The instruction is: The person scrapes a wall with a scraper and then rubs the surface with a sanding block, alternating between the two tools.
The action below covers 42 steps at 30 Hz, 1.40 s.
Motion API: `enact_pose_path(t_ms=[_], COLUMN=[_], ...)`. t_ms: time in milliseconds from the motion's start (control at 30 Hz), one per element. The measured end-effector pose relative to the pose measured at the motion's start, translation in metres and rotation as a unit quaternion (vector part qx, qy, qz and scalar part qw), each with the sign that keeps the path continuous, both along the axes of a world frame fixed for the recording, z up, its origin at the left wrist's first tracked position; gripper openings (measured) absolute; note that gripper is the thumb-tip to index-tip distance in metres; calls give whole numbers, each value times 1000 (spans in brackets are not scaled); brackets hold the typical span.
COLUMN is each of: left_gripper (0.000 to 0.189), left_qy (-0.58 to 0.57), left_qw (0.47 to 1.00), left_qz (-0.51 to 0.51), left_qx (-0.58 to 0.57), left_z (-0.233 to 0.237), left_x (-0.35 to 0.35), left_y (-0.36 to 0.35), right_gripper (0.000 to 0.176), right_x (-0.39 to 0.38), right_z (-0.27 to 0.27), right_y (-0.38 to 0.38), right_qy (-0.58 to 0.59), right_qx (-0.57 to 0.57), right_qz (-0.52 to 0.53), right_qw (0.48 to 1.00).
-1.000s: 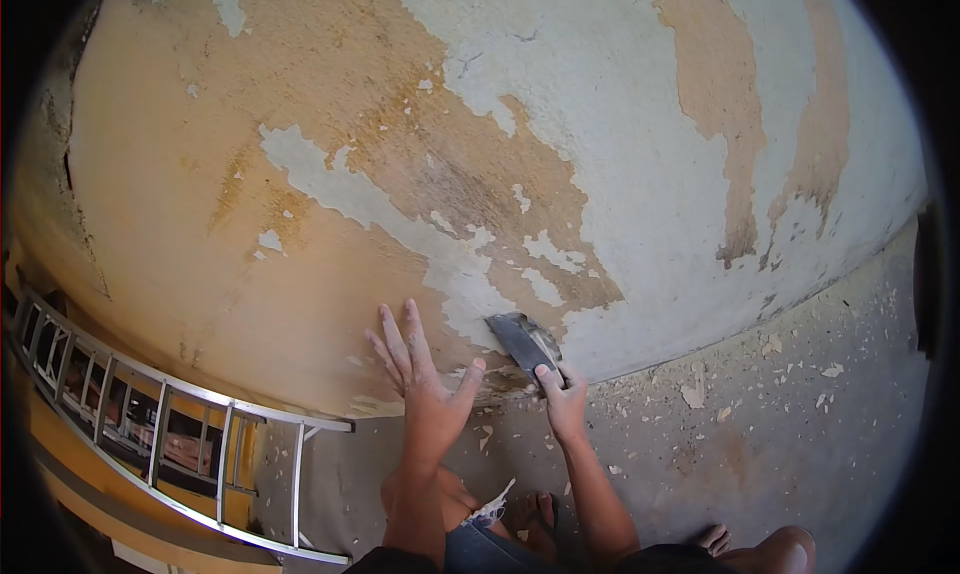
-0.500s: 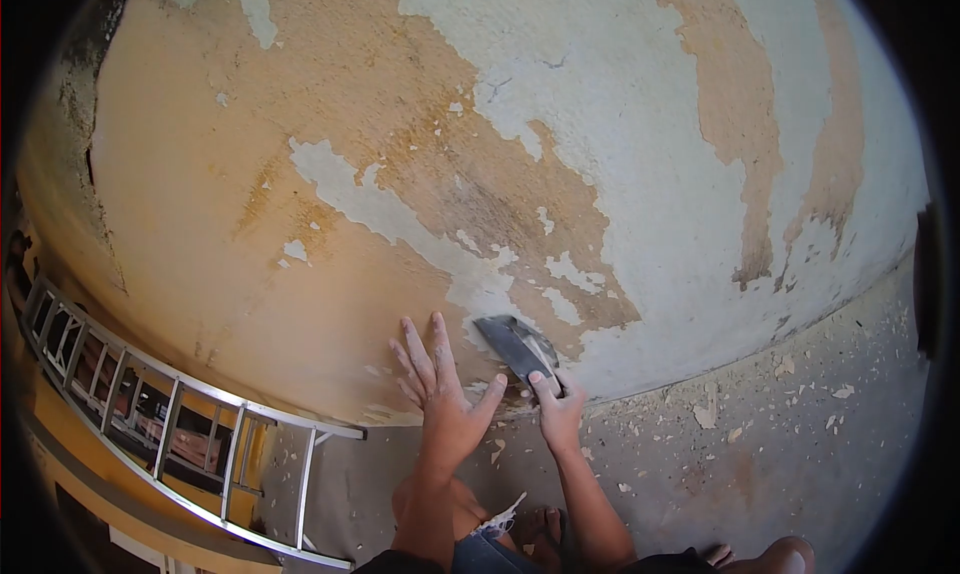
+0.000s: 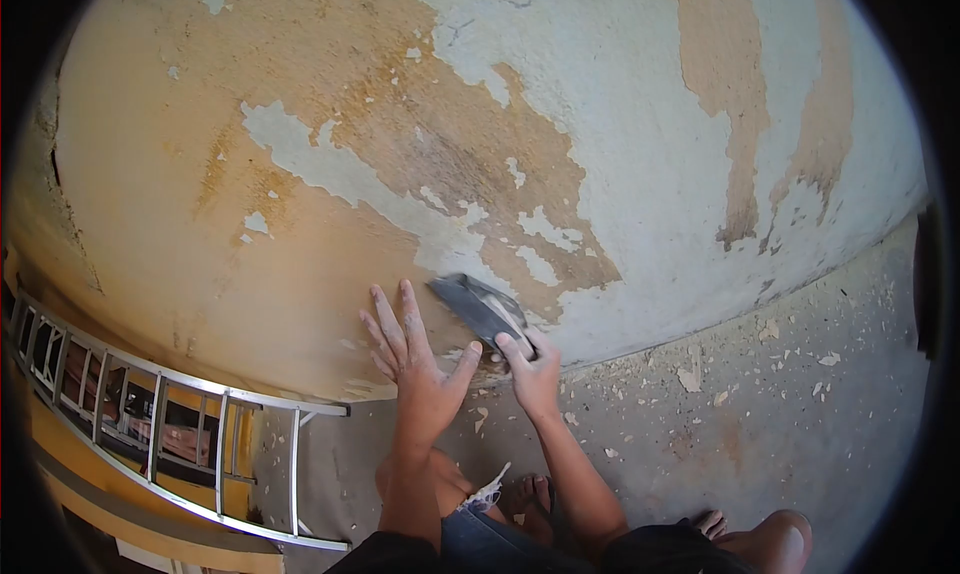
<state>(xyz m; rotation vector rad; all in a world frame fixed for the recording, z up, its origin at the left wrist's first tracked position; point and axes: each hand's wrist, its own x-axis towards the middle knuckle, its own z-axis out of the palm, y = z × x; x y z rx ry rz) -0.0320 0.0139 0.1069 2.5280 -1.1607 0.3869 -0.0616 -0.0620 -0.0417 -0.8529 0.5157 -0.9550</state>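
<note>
My right hand grips the handle of a wide-bladed scraper, whose dark blade lies flat against the wall low down, near the floor. The wall's pale paint is peeling away in patches over an orange-tan layer. My left hand is pressed flat on the wall just left of the blade, fingers spread, holding nothing. The blade tip is blurred.
Paint flakes litter the grey concrete floor at the wall's foot. A metal ladder lies along the lower left. My bare knees and feet show at the bottom edge.
The scraper blade has slid left and up along the wall, closer to my left hand's fingers. My left hand has stayed pressed on the wall.
</note>
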Motion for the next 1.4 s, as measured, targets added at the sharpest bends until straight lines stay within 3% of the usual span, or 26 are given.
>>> enact_pose_path(t_ms=[33, 100, 133, 233, 333, 467, 533, 700, 833, 933, 1000, 1033, 1133, 1233, 1400], left_gripper=[109, 109, 109, 109, 109, 110, 110, 110, 111, 110, 109, 109, 108, 102, 91], left_qy=[-7, -16, -9, -2, -3, -11, -6, -7, -13, -9, -16, -12, -10, -2, -78], left_qw=[1000, 1000, 1000, 1000, 1000, 1000, 1000, 1000, 1000, 1000, 1000, 1000, 999, 999, 965], left_qz=[-7, -9, -3, 4, 16, 12, 10, 15, 5, -12, -16, -12, -32, -37, -93], left_qx=[-11, -8, -12, -13, 4, 15, 14, 10, 19, 5, -7, -3, -21, -22, -232], left_z=[-1, -5, -4, 0, 5, 1, 0, 1, 2, -4, -6, -6, -1, 9, 23], left_x=[0, 2, 0, -2, -6, -2, -2, -4, 2, 2, 3, 2, 5, -1, 2], left_y=[-3, -4, -6, -5, -3, -2, -5, -5, -5, -5, -4, -4, -5, -4, 10], right_gripper=[28, 30, 31, 32, 33, 33, 32, 32, 31, 29, 27, 27, 24, 23, 27], right_x=[0, 1, -1, 10, -5, 0, 1, -2, 2, 5, 4, 5, 13, 10, 17], right_z=[10, 25, 22, -52, -100, -55, -30, -104, -112, -52, -20, -24, -74, -107, -44], right_y=[-6, -10, -10, 1, 5, -3, -7, 6, 18, 8, 5, 7, 22, 29, 14], right_qy=[6, 47, 27, -6, 53, 51, 38, 46, 68, 95, 41, 37, -18, 63, 84], right_qx=[1, -119, -104, 5, 3, 15, -66, -25, 24, -19, -74, -78, 87, 27, -27], right_qz=[-2, -51, -47, 9, 22, 39, 8, 24, -1, 29, 20, 22, 51, 13, 30], right_qw=[1000, 991, 993, 1000, 998, 998, 997, 998, 997, 995, 996, 996, 995, 998, 996])
